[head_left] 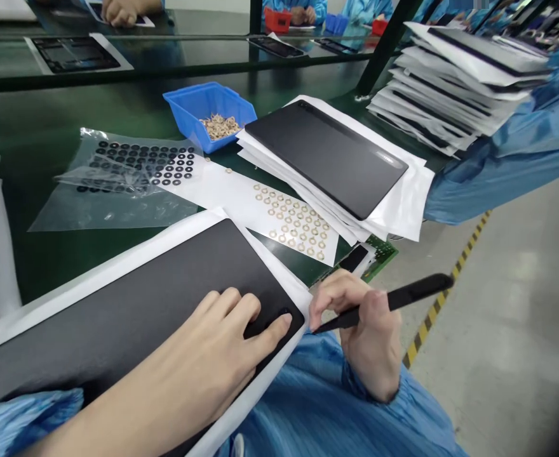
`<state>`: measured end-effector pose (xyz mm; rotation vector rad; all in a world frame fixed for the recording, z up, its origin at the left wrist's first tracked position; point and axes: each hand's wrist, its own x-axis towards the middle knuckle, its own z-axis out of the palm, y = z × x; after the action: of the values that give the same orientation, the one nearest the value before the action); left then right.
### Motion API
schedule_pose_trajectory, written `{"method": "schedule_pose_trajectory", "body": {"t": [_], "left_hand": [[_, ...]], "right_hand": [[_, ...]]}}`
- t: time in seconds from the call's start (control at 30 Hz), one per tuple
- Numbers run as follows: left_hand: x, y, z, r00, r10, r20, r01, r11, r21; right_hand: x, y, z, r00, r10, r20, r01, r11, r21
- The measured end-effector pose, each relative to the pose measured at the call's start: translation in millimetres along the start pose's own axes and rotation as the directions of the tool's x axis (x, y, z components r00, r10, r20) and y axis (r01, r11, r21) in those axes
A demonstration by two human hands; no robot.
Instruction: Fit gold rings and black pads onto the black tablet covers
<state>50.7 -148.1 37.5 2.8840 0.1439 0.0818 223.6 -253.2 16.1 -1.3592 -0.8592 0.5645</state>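
Black stylus (403,301) pinched in the right hand (363,317), left hand (208,349) spread flat on a dark tablet (131,311).

From where I stand, no words can be read anywhere on this counter (36,146). Neither the black panel (131,304) under the left hand (203,349) nor the black stylus (398,301) in the right hand (360,317) shows anything legible. The stacked dark tablet back (327,158) carries a faint silvery mark near one edge, too small to read. Any print on the green circuit board (379,257) is too small as well. The yellow-and-black floor tape (439,311) is a wordless stripe.
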Motion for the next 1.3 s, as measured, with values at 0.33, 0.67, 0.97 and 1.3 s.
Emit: {"method": "schedule_pose_trajectory", "body": {"t": [0.33,0.67,0.97,1.3], "left_hand": [[1.7,-2.4,-3.9,0.999,0.044,-0.014,-0.044,0.999,0.033],[2.1,-4.0,-0.1,0.997,0.059,-0.057,-0.06,0.998,-0.003],[1.1,-3.5,-0.8,0.995,0.063,-0.073,-0.063,0.998,0.0],[2.0,-3.3,-0.9,0.996,0.047,-0.079,-0.049,0.999,-0.025]], "right_hand": [[-7.5,-2.0,-4.6,0.992,-0.053,0.112,0.073,0.981,-0.178],[-10.3,-3.3,5.5,0.998,-0.033,0.045,0.043,0.972,-0.23],[-10.8,-4.4,9.9,0.999,-0.034,0.006,0.034,0.968,-0.248],[-12.1,-4.8,10.6,0.999,-0.032,-0.001,0.031,0.965,-0.261]]}}
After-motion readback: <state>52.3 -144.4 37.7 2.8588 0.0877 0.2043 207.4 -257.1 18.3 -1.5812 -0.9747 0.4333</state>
